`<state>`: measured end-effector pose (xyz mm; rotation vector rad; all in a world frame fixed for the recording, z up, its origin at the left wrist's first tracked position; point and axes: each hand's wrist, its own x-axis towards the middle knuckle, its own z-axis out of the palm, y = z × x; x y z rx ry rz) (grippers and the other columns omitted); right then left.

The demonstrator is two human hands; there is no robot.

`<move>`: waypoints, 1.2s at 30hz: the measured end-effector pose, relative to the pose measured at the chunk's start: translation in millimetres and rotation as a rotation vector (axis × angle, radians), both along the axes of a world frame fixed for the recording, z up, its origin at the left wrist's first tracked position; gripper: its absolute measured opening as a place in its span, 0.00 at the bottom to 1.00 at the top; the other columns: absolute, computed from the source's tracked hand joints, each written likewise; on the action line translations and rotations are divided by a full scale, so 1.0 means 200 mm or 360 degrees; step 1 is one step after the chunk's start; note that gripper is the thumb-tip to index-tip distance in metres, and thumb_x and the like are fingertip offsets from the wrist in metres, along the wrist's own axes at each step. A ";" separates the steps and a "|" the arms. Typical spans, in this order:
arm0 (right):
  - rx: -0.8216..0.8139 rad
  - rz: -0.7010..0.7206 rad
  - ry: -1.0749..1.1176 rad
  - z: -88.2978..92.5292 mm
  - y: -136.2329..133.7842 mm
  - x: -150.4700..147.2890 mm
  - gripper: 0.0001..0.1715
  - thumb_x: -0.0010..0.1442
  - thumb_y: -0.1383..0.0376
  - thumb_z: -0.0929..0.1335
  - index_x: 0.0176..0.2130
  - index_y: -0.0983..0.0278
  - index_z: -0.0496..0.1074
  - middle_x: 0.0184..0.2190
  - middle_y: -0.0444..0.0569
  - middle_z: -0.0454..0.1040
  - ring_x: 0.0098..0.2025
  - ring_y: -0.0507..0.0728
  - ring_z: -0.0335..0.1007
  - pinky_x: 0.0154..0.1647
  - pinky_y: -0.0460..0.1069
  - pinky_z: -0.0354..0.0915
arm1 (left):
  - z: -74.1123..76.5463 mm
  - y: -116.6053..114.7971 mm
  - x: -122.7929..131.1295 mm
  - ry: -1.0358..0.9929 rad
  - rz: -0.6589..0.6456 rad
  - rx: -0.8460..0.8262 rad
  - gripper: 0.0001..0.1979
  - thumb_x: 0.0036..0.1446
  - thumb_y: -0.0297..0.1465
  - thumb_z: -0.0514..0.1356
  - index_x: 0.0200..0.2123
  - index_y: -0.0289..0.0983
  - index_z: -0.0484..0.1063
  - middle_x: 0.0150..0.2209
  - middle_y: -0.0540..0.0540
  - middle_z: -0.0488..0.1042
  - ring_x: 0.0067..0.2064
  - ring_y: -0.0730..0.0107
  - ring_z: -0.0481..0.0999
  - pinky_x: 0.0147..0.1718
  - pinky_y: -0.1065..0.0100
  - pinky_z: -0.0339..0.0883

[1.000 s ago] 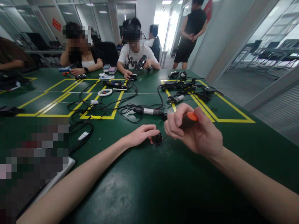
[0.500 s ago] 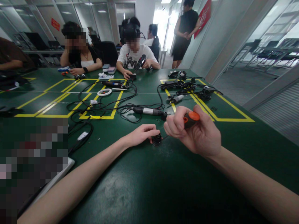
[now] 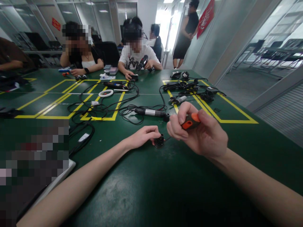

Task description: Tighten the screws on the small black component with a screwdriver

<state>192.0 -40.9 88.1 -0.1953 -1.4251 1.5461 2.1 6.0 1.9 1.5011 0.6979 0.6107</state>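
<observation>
My right hand (image 3: 199,134) is wrapped round the orange and dark handle of a screwdriver (image 3: 190,121). Its thin dark shaft points down and left, toward a small black round part (image 3: 159,142) on the green table (image 3: 132,189). Fingers of my left hand (image 3: 146,137) grip that part from its left side; a short tube stands up from it. Just behind lies a black and silver tool (image 3: 149,112), with a few tiny pieces near its right end, too small to name.
Black cables (image 3: 104,108) loop across the left and middle. More cabled tools (image 3: 180,86) lie at the back right. A white ring (image 3: 106,93) rests between yellow tape lines. Across the table, a person (image 3: 139,56) holds a power tool. A pale-edged object (image 3: 68,167) is at left.
The screwdriver handle has turned and tilted in my right hand, which has shifted slightly right. My left hand stays on the black part. The standing person at the back has moved slightly.
</observation>
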 end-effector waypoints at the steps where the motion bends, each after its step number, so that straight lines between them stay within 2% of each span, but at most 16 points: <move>1: 0.0018 0.0002 0.0001 0.00 0.00 0.00 0.18 0.73 0.52 0.65 0.35 0.60 0.69 0.21 0.39 0.62 0.22 0.52 0.52 0.27 0.49 0.55 | 0.00 0.00 0.00 -0.0007 0.0010 -0.0001 0.17 0.56 0.44 0.65 0.30 0.36 0.69 0.32 0.48 0.74 0.32 0.71 0.74 0.35 0.67 0.69; 5: 0.0031 -0.0070 -0.0025 0.01 0.02 0.01 0.22 0.74 0.52 0.65 0.32 0.62 0.71 0.22 0.41 0.63 0.23 0.52 0.54 0.26 0.49 0.56 | 0.01 -0.01 0.00 -0.0015 0.0012 -0.0011 0.17 0.57 0.43 0.65 0.30 0.35 0.70 0.34 0.46 0.76 0.33 0.70 0.74 0.36 0.67 0.70; 10: -0.0037 -0.0134 -0.0061 0.01 0.01 -0.01 0.27 0.73 0.47 0.64 0.29 0.61 0.69 0.20 0.39 0.57 0.21 0.51 0.49 0.25 0.49 0.53 | 0.01 -0.01 0.00 0.0004 0.0014 -0.0017 0.17 0.57 0.44 0.64 0.31 0.35 0.71 0.35 0.45 0.78 0.34 0.69 0.75 0.36 0.67 0.71; 14: -0.0038 -0.0121 -0.0035 0.01 -0.01 -0.02 0.28 0.69 0.40 0.64 0.32 0.59 0.67 0.19 0.38 0.56 0.21 0.52 0.46 0.25 0.49 0.52 | 0.03 -0.01 0.00 0.0012 0.0018 -0.0019 0.16 0.56 0.43 0.64 0.32 0.35 0.71 0.35 0.46 0.77 0.34 0.69 0.74 0.35 0.67 0.70; 19: -0.0025 -0.0083 -0.0092 0.00 -0.02 -0.01 0.19 0.70 0.48 0.67 0.36 0.58 0.65 0.20 0.36 0.57 0.21 0.51 0.47 0.26 0.48 0.53 | 0.04 -0.01 0.00 0.0030 -0.0011 -0.0038 0.16 0.57 0.43 0.63 0.37 0.35 0.74 0.39 0.43 0.79 0.38 0.67 0.75 0.37 0.66 0.70; 27: 0.0008 -0.0137 -0.0070 0.01 0.00 -0.01 0.20 0.71 0.49 0.68 0.35 0.61 0.70 0.24 0.41 0.65 0.23 0.52 0.58 0.27 0.49 0.58 | 0.04 -0.01 0.03 0.0041 0.0045 -0.0204 0.14 0.50 0.40 0.61 0.35 0.36 0.71 0.42 0.40 0.80 0.42 0.62 0.76 0.37 0.64 0.68; 31: -0.0054 -0.0205 -0.0131 0.02 0.00 -0.02 0.25 0.69 0.45 0.69 0.32 0.61 0.70 0.22 0.40 0.61 0.22 0.52 0.54 0.24 0.49 0.56 | 0.05 -0.01 0.04 0.0051 0.0059 -0.0226 0.15 0.48 0.39 0.60 0.37 0.36 0.73 0.42 0.41 0.81 0.43 0.62 0.77 0.36 0.65 0.66; 36: -0.0063 -0.0187 -0.0096 0.02 -0.01 -0.02 0.26 0.69 0.44 0.67 0.32 0.60 0.69 0.20 0.39 0.56 0.21 0.51 0.48 0.25 0.49 0.54 | 0.06 -0.02 0.04 0.0049 0.0128 -0.0234 0.13 0.48 0.37 0.60 0.36 0.35 0.74 0.41 0.42 0.79 0.40 0.64 0.74 0.35 0.66 0.65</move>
